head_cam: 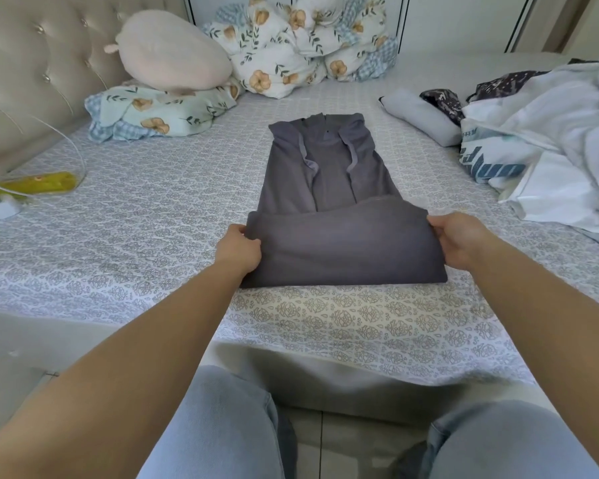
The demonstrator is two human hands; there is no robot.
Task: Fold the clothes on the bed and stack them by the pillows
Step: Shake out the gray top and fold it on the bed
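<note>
A dark grey hooded top (329, 188) lies flat on the bed (153, 209), hood end away from me, sleeves laid inward. Its near end is folded up over the body. My left hand (239, 248) pinches the left corner of that fold, and my right hand (459, 238) grips the right corner. A heap of unfolded clothes (554, 133), mostly white with a dark patterned piece, sits at the right. A folded pale grey garment (419, 114) lies beside the heap. The pillows, one floral (153, 110) and one pink plush (173, 50), rest at the back left by the headboard.
A bunched floral quilt (305, 46) fills the back centre. A yellow-green object (38, 183) with white cables lies at the left edge of the bed. My knees in light jeans are at the bed's near edge, above a tiled floor.
</note>
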